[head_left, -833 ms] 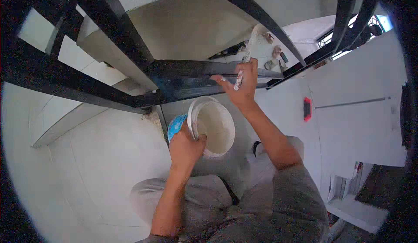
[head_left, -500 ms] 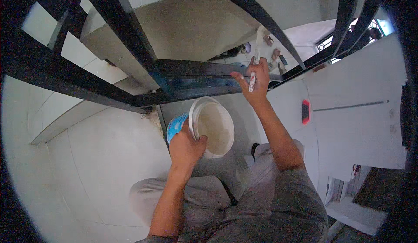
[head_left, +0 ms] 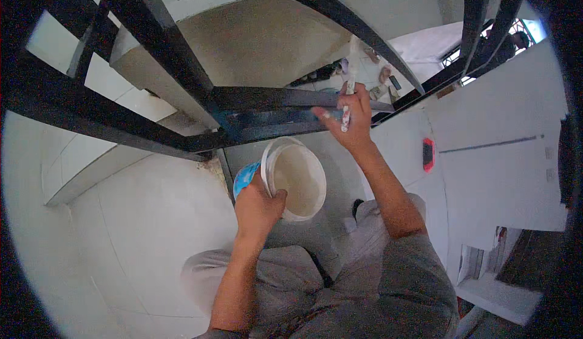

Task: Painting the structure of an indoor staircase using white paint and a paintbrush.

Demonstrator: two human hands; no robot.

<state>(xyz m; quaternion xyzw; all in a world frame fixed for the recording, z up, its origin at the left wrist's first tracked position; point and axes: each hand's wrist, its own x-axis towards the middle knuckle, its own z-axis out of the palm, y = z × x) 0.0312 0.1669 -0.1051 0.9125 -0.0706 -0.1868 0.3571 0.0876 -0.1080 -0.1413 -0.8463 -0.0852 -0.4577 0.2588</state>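
Centre of frame: the left hand (head_left: 258, 202) grips a white bucket (head_left: 296, 178) by its rim and blue-labelled side, fingers wrapped over the edge; the bucket tilts toward the viewer and shows a pale, off-white coated interior (whether any liquid lies in it cannot be told). Above and right of the bucket, the right hand (head_left: 351, 115) closes around a paint-smeared brush (head_left: 350, 78), held upright against the black metal railing (head_left: 267, 117).

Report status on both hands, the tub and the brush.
Left hand grips white tub by its rim. Right hand holds brush up at the dark metal rail. Nothing blocks either grip.
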